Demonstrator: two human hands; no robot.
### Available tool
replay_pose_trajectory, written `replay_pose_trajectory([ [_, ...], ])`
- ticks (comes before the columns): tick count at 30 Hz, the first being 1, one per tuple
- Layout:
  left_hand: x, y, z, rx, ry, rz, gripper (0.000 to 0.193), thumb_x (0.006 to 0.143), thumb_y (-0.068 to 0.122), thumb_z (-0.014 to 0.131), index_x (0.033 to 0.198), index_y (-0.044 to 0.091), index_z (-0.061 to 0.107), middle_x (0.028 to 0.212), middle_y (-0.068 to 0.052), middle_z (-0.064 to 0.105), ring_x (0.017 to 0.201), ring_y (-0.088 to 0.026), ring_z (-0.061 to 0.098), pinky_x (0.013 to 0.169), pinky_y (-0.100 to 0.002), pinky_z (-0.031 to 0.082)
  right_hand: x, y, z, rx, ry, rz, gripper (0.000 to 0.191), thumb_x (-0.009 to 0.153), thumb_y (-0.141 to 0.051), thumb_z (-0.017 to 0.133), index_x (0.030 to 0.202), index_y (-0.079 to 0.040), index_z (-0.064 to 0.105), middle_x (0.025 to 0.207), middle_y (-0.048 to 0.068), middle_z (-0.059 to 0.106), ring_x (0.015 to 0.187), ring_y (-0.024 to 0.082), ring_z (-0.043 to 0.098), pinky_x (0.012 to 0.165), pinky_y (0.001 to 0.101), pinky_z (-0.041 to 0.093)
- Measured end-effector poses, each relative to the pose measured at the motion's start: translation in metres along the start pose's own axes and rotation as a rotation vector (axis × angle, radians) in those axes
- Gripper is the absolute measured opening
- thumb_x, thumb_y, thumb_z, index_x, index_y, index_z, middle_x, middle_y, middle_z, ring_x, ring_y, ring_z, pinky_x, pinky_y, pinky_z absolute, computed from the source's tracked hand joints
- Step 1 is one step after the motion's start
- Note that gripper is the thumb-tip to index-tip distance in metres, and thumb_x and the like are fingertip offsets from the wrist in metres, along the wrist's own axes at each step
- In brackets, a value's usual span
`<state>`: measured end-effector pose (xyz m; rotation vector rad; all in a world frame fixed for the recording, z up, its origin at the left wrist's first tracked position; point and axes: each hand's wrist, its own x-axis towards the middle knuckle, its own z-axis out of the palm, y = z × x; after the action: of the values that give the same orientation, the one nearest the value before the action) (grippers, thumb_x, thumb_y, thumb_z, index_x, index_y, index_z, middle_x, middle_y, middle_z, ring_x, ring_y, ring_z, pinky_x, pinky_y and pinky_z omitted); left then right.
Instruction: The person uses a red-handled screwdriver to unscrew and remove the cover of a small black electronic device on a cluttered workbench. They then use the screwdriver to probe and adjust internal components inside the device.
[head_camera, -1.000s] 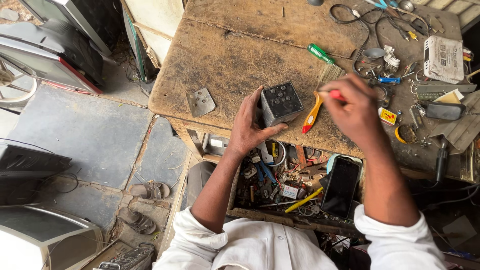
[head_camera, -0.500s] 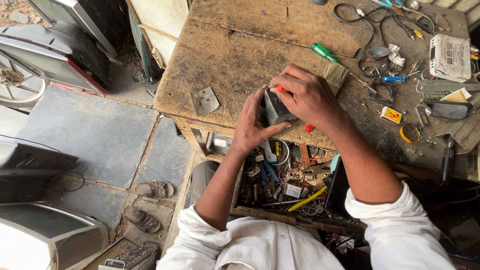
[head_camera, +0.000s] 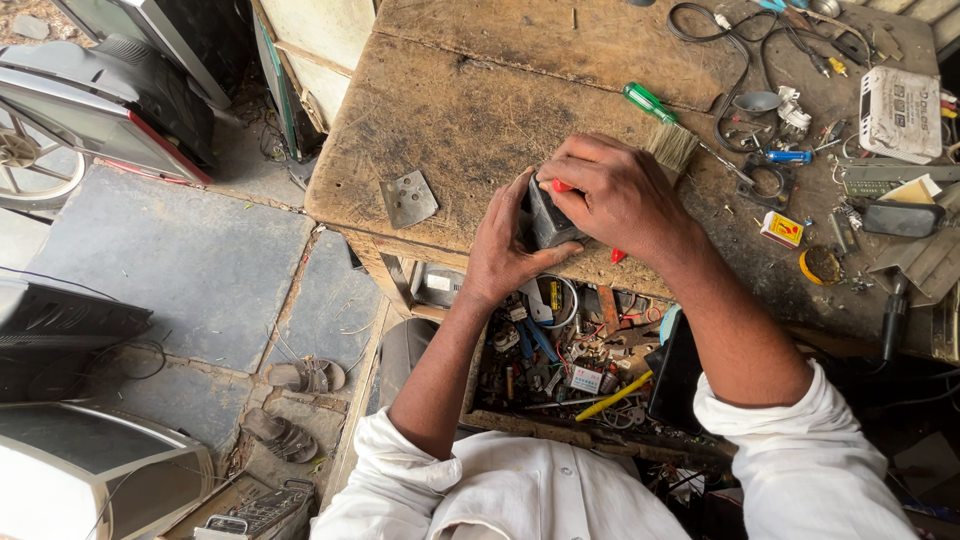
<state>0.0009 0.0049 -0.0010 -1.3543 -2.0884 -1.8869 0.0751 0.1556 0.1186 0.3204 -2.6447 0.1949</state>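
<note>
A small dark grey box-shaped part (head_camera: 548, 222) sits at the near edge of the worn wooden workbench (head_camera: 470, 110). My left hand (head_camera: 503, 247) clasps it from the left and below, thumb under it. My right hand (head_camera: 612, 195) lies over its top and right side and grips a red-handled screwdriver (head_camera: 562, 186); a bit of red also shows below the hand. The tool's tip is hidden. A brush with pale bristles (head_camera: 672, 146) lies just behind my right hand.
A green-handled screwdriver (head_camera: 648, 102), a metal plate (head_camera: 409, 198), cables, a white circuit box (head_camera: 900, 112) and small parts lie on the bench. An open drawer of tools (head_camera: 570, 370) sits below. Old television sets (head_camera: 110, 90) and sandals (head_camera: 305, 376) are on the floor left.
My right hand carried the screwdriver from the right of the bench over onto the grey box and closed over it. My left hand shifted up to clasp the box's side.
</note>
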Motion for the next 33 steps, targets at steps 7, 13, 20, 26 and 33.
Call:
replay_pose_trajectory([
  [7, -0.001, 0.0, -0.002, -0.002, 0.015, 0.038, 0.111, 0.069, 0.044, 0.098, 0.153, -0.001, 0.041, 0.139, -0.019, 0.057, 0.127, -0.032, 0.063, 0.102, -0.04, 0.058, 0.013, 0.0, 0.006, -0.017, -0.094, 0.068, 0.011, 0.095, -0.013, 0.075, 0.094, -0.003, 0.071, 0.087, 0.007, 0.063, 0.063, 0.017, 0.065, 0.053, 0.032, 0.058],
  [13, 0.001, 0.0, -0.001, 0.018, 0.023, 0.052, 0.11, 0.068, 0.044, 0.098, 0.151, -0.001, 0.042, 0.139, -0.019, 0.058, 0.129, -0.034, 0.062, 0.107, -0.043, 0.054, 0.02, -0.004, -0.002, -0.026, -0.179, 0.123, 0.013, 0.093, -0.012, 0.072, 0.088, -0.002, 0.065, 0.085, 0.009, 0.06, 0.065, 0.022, 0.066, 0.056, 0.0388, 0.056],
  [20, 0.001, 0.0, -0.002, 0.007, 0.009, 0.051, 0.109, 0.069, 0.044, 0.098, 0.151, -0.001, 0.042, 0.136, -0.018, 0.059, 0.126, -0.033, 0.063, 0.105, -0.042, 0.055, 0.018, -0.004, -0.001, 0.034, -0.154, 0.125, 0.013, 0.093, -0.01, 0.071, 0.091, 0.001, 0.063, 0.085, 0.012, 0.059, 0.068, 0.026, 0.066, 0.06, 0.0419, 0.056],
  [26, 0.002, 0.002, -0.003, -0.014, -0.017, -0.007, 0.11, 0.068, 0.044, 0.097, 0.152, 0.0, 0.042, 0.134, -0.017, 0.059, 0.123, -0.031, 0.064, 0.099, -0.04, 0.058, 0.022, 0.002, -0.001, 0.038, -0.219, 0.135, 0.016, 0.095, -0.011, 0.07, 0.09, 0.002, 0.061, 0.084, 0.012, 0.06, 0.069, 0.027, 0.067, 0.06, 0.0419, 0.057],
  [33, 0.001, 0.002, -0.002, 0.019, 0.008, 0.032, 0.11, 0.068, 0.044, 0.098, 0.152, 0.0, 0.042, 0.138, -0.018, 0.058, 0.128, -0.032, 0.063, 0.103, -0.041, 0.057, 0.026, -0.001, -0.001, 0.032, -0.257, 0.152, 0.017, 0.097, -0.014, 0.07, 0.092, 0.0, 0.062, 0.082, 0.01, 0.061, 0.068, 0.026, 0.067, 0.057, 0.0417, 0.056],
])
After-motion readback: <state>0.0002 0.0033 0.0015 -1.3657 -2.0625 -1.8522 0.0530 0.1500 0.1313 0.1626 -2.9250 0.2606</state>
